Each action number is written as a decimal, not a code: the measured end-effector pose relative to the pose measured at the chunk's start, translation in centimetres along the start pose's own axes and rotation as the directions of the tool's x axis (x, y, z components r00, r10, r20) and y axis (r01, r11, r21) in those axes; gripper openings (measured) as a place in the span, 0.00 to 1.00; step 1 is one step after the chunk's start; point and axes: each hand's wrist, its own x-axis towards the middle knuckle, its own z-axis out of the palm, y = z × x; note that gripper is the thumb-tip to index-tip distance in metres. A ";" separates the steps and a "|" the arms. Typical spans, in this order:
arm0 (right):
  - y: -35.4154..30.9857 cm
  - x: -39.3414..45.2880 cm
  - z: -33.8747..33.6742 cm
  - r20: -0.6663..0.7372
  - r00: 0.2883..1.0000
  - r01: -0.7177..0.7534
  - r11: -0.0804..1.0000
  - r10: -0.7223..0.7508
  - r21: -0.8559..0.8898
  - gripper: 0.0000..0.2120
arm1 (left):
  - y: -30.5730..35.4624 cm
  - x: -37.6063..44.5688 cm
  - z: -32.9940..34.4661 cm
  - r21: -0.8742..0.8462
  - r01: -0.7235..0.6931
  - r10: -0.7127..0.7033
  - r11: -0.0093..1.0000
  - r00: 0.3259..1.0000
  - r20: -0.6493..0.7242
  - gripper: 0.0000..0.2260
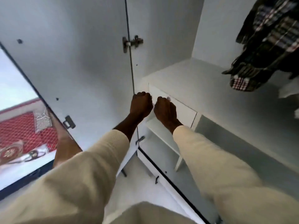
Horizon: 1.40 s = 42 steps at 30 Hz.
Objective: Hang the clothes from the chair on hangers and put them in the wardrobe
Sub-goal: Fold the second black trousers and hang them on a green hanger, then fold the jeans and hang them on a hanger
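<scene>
Both hands, left and right, curl in a grip at the drawer top edge; fingertips hidden. Plaid shirt hangs up-right in the wardrobe, partly cut off.

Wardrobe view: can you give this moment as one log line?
left hand: fist at drawer front | right hand: curled on drawer edge | plaid garment: hanging in wardrobe

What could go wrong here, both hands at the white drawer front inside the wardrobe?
1. Left hand and right hand sit curled, close together at the white drawer front; what they hold is hidden, so fingers may get pinched.
2. The dark plaid hanging garment hangs above to the right; rising arms could snag it.
</scene>
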 end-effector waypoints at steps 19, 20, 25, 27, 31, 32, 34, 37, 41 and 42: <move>-19.8 -29.0 19.9 0.843 0.497 0.225 0.969 -0.204 0.102 0.12 | -25.2 -44.9 -2.5 0.363 0.640 -0.723 0.677 0.488 0.489 0.06; -21.6 -29.4 20.6 0.859 0.469 0.238 0.966 -0.205 0.101 0.11 | -26.6 -45.7 -3.3 0.367 0.643 -0.726 0.672 0.477 0.495 0.05; -31.9 -32.5 25.6 0.862 0.441 0.284 0.950 -0.251 0.132 0.09 | -36.6 -50.1 -7.4 0.342 0.723 -0.777 0.600 0.424 0.466 0.08; -36.9 -33.6 27.9 0.879 0.400 0.303 0.943 -0.258 0.139 0.06 | -40.7 -52.2 -9.5 0.329 0.768 -0.808 0.550 0.389 0.442 0.10; -46.1 -36.1 32.0 0.960 0.179 0.326 0.934 -0.215 0.149 0.08 | -47.9 -58.2 -13.4 0.229 0.901 -0.850 0.367 0.225 0.477 0.08; -48.8 -37.0 33.3 0.973 0.114 0.323 0.933 -0.202 0.156 0.08 | -50.1 -60.3 -14.5 0.226 0.913 -0.841 0.339 0.186 0.508 0.07; -52.6 -38.5 36.1 0.980 0.011 0.342 0.922 -0.197 0.182 0.04 | -53.8 -64.3 -15.6 0.232 0.936 -0.824 0.264 0.094 0.559 0.04; -57.3 -40.2 39.2 0.975 -0.061 0.349 0.911 -0.213 0.220 0.04 | -57.6 -68.3 -17.7 0.258 0.952 -0.818 0.164 -0.015 0.575 0.05; -64.4 -41.7 40.6 0.959 -0.057 0.409 0.870 -0.277 0.276 0.06 | -61.9 -70.8 -19.7 0.167 0.986 -0.848 -0.008 -0.095 0.521 0.11; -66.7 -42.1 41.2 0.955 -0.066 0.419 0.861 -0.289 0.290 0.09 | -63.7 -71.4 -20.2 0.122 0.991 -0.857 -0.047 -0.103 0.505 0.11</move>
